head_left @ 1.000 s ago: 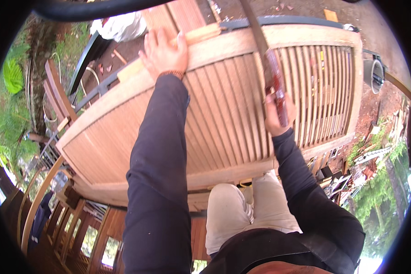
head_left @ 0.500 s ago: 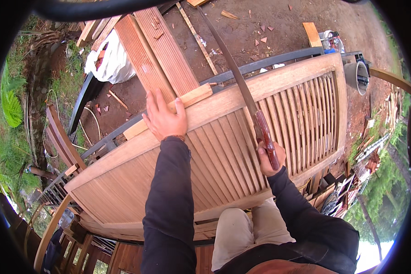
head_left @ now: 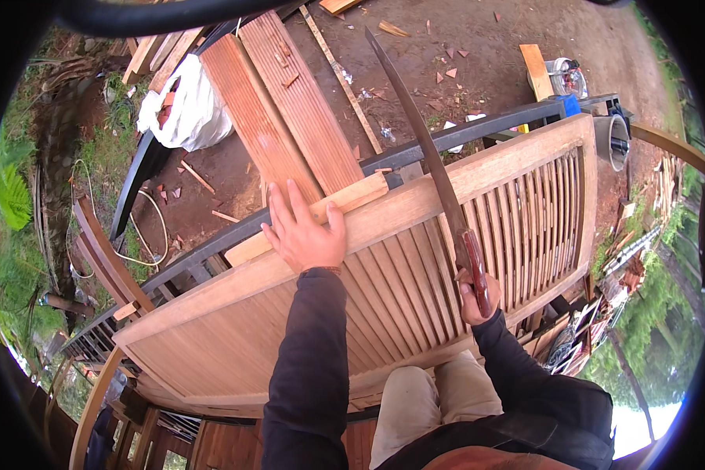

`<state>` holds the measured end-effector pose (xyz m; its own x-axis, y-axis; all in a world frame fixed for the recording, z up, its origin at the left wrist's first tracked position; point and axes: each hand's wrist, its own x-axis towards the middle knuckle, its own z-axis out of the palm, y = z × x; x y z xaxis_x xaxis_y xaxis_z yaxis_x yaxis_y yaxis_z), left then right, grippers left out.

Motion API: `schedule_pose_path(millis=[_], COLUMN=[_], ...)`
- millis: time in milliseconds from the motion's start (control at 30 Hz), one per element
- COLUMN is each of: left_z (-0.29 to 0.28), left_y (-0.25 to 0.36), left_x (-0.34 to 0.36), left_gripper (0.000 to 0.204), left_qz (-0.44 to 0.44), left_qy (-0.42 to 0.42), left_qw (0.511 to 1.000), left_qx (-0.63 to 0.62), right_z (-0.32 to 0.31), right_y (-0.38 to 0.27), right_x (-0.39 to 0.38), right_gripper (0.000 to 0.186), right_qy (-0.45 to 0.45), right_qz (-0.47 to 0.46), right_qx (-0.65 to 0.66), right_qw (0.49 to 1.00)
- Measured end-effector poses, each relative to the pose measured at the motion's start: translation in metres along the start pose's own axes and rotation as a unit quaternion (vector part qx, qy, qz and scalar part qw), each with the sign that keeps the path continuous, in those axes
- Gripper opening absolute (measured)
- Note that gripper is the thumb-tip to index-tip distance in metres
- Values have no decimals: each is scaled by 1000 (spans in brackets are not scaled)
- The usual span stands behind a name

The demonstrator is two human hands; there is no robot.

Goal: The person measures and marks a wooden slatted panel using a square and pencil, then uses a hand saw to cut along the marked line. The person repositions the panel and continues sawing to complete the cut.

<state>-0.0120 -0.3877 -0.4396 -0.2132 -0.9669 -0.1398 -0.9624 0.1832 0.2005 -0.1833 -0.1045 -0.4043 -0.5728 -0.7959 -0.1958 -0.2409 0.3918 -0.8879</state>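
My left hand (head_left: 309, 235) lies flat with fingers spread, pressing across a short light wood strip (head_left: 360, 192) and the upper rail of a louvered wooden shutter door (head_left: 486, 178). My right hand (head_left: 475, 304) is wrapped round the reddish-brown handle of a handsaw (head_left: 445, 192). The long, brownish blade points up and away over the shutter's far rail, to the right of the strip and apart from its end. Two reddish planks (head_left: 251, 117) lie side by side beyond the strip, their near ends close to my left fingertips.
A dark metal frame (head_left: 517, 125) runs behind the shutter. Beyond stand a white plastic bag (head_left: 200, 110) at left and a bucket (head_left: 565, 77) at right. Wood scraps litter the dirt ground. Curved wooden pieces (head_left: 106, 251) stand at left; a grey pipe (head_left: 611, 149) sits at right.
The whole view has shifted, so the shutter, strip, planks and both hands sit lower and slightly farther right. My left hand stays on the strip; the right keeps its hold on the handsaw.
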Motion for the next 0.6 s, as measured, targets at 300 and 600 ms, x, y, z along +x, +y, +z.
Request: schedule_pose_path(millis=[300, 600], left_z=[4, 7], left_y=[-2, -3], left_x=[0, -4], left_gripper=[73, 71], left_qz=[7, 9], left_qy=[15, 33], left_qw=[1000, 999], left_qx=[3, 13], right_z=[0, -64], right_y=[-19, -38], right_x=[11, -87], right_gripper=[9, 16], right_qy=[12, -26], right_qz=[-14, 23], right_qx=[-41, -79], right_qw=[999, 996])
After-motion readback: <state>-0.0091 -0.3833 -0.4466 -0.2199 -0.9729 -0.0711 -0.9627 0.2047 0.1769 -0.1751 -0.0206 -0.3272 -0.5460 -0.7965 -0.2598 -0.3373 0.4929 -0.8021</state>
